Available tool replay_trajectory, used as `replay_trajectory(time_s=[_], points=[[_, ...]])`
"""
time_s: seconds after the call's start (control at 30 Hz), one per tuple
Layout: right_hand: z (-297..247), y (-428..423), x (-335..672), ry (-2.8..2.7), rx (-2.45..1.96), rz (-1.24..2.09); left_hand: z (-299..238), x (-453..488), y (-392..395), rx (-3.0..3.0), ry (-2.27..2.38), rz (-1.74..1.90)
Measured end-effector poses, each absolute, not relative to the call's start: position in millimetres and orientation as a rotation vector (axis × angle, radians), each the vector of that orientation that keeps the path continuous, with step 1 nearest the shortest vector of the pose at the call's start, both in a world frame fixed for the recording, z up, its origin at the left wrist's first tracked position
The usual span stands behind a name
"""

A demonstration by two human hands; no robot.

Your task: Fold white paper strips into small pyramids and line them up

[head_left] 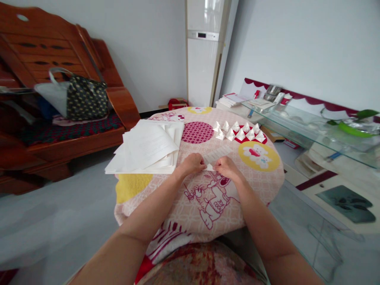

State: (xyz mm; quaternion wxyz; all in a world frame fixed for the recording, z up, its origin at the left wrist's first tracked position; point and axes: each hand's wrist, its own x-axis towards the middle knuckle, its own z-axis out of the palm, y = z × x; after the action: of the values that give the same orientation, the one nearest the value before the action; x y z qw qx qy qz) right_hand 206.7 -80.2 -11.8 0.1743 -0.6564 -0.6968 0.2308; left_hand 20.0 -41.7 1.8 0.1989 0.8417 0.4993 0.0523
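Pinching a small paper [209,167] at opposite edges with left hand [193,163] and right hand [227,167], mid-worktop [190,217], just nearer than a printed strip [219,153]. Careful! Could crease crooked from uneven pressure, or tear from too hard a tug between hands.

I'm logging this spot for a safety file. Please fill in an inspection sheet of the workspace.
Surface: patterned tablecloth, rounded edge.
Job's things: paper stack at left; folded white pieces in two rows, far right.
Clutter: papers and metal containers on the glass shelf.
Hands: left hand and right hand pinch a small white paper.
Cables: nothing seen.
Surroundings: wooden bench holding a patterned bag; tall white appliance behind.
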Motion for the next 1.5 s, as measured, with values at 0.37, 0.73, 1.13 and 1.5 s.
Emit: replay_trajectory(time_s=[0.37, 0.73, 1.13, 1.5], points=[[-9, -80, 203, -2.043, -1.939, 0.574, 8, 27, -51, 2.467, 1.499, 0.027], [-13, -77, 204, -2.064, -1.916, 0.545, 2, 18, -47, 2.444, 1.408, 0.119], [-5, -80, 206, -1.936, -1.948, 0.769, -2, 25, -44, 2.358, 1.532, 0.103], [-9, -76, 203, -1.906, -1.996, 0.689, 1, 27, -45, 2.307, 1.551, 0.118]])
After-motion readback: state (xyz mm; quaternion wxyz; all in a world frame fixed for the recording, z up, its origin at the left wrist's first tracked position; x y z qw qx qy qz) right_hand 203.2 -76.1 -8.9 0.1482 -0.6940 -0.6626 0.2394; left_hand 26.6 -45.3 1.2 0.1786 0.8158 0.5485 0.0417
